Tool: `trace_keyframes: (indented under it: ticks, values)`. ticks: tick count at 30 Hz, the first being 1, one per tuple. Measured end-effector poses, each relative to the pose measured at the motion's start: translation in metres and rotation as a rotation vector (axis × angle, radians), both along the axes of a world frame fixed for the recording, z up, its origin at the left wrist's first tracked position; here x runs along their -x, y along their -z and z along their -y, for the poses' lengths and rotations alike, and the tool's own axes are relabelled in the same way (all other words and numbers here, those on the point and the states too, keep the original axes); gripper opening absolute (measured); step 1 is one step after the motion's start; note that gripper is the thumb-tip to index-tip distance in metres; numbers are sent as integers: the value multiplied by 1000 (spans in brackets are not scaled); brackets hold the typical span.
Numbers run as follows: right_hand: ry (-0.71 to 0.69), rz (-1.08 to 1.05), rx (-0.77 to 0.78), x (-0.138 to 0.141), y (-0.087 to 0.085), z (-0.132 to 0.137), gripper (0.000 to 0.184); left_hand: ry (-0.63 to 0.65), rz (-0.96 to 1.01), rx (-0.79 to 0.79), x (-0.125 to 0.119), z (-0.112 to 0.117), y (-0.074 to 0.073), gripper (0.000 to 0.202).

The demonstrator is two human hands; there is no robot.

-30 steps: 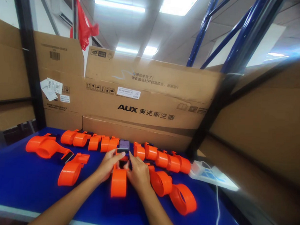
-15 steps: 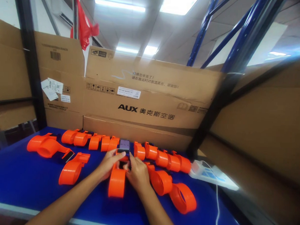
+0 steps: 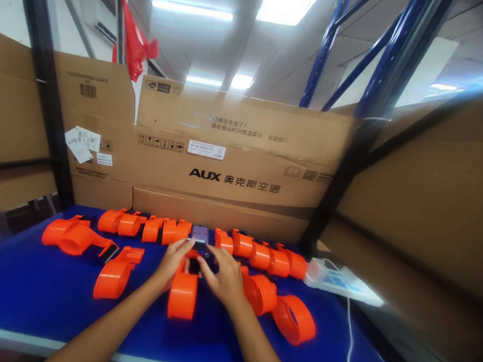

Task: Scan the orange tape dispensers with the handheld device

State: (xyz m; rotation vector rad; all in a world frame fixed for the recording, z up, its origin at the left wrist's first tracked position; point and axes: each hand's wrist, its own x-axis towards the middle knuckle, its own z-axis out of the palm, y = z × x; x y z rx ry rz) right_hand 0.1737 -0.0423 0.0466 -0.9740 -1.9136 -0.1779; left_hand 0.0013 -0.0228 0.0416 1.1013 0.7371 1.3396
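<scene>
My left hand point(image 3: 174, 262) is closed on an orange plastic ring with a tab point(image 3: 182, 297), its thumb along the top near a dark end piece. The ring's round part hangs toward me, just above the blue table. Close by on the other side, my right hand point(image 3: 226, 276) has thumb and index finger spread apart. Its index fingertip is near the dark end piece; whether they touch I cannot tell. Just beyond my fingers stands a small phone-like device point(image 3: 200, 232) with a lit screen. Part of the held ring is hidden by my fingers.
Several similar orange rings point(image 3: 151, 229) line the back of the blue table point(image 3: 147, 326). More lie left and right of my arms, including a loose ring point(image 3: 294, 319). A white power strip point(image 3: 349, 284) with a cable sits right. Cardboard point(image 3: 243, 149) walls the back.
The held orange ring has shifted slightly left with my left hand. My right hand has opened, its thumb and index finger moving apart and away from the ring.
</scene>
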Motion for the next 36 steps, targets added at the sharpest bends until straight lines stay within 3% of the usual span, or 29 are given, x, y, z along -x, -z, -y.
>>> trace_keyframes:
  ticks: [5,15,21,27,31,36]
  values:
    - [12,-32,20,1,4,-1,35,28,-99,-87,-1,-1,2,43]
    - [-40,-11,63,1,1,0,31,30,-148,-109,2,-7,7,41]
    - [-74,-306,192,0,-13,7,29,182,-23,-97,7,-9,4,45]
    - [142,-403,278,-7,-9,-6,28,2,17,11,11,-17,9,38]
    - [268,-280,363,-12,0,-14,13,4,21,11,13,-22,12,39]
    - [354,-46,467,-12,4,-14,18,-18,31,8,12,-19,11,37]
